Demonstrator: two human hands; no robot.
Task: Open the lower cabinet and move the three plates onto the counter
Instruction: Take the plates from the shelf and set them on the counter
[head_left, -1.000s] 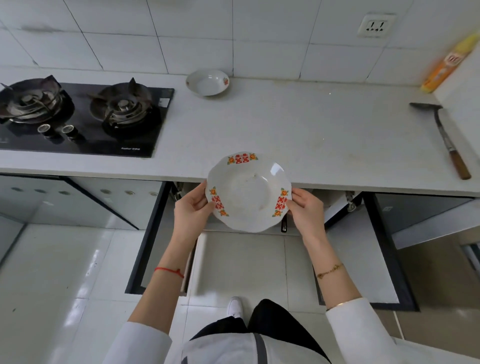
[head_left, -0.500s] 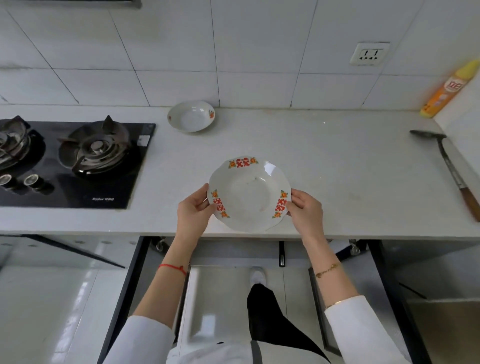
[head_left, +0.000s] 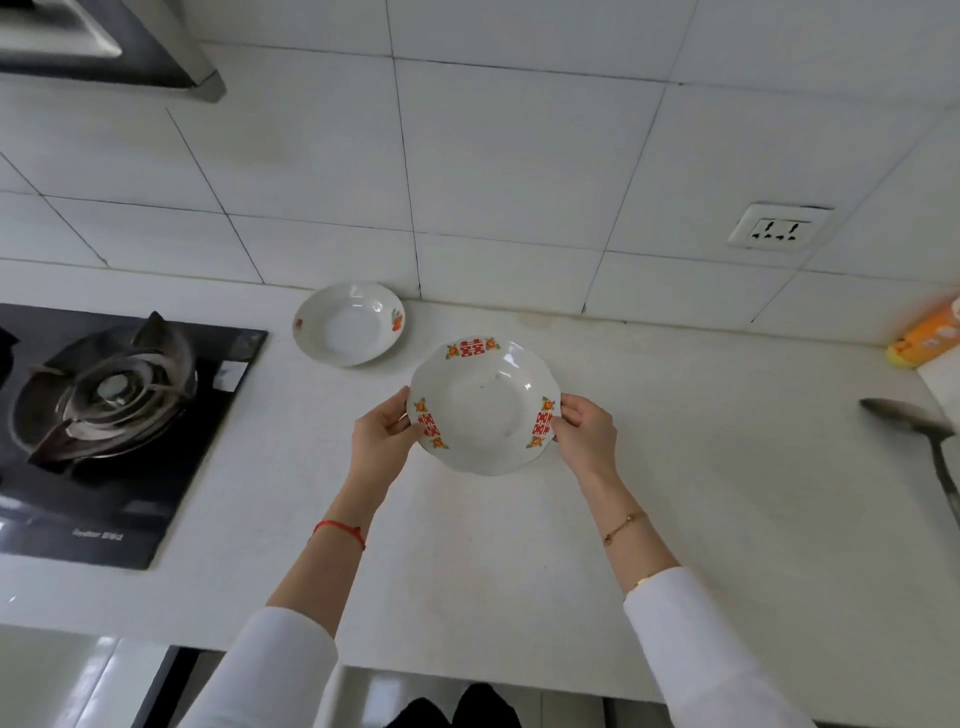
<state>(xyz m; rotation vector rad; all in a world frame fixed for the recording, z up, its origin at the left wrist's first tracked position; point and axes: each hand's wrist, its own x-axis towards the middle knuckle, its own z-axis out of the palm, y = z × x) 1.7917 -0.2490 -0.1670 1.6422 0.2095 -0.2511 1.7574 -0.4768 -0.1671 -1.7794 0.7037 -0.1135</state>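
Between the left hand (head_left: 382, 434) and right hand (head_left: 584, 434), one scalloped plate (head_left: 483, 408) is gripped by its rim above the counter (head_left: 701, 467). Beyond the left hand, one second plate (head_left: 348, 323) rests by the wall; two plates show.

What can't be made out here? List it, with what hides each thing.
Head view only:
- Lower cabinet and any plates left in it: hidden below the counter edge.
- Whether the held plate touches the counter: its underside is hidden.
- Spatula handle: cut off by the right edge.
- Yellow bottle: cut off, label blurred.
- Stove: left part cut off.
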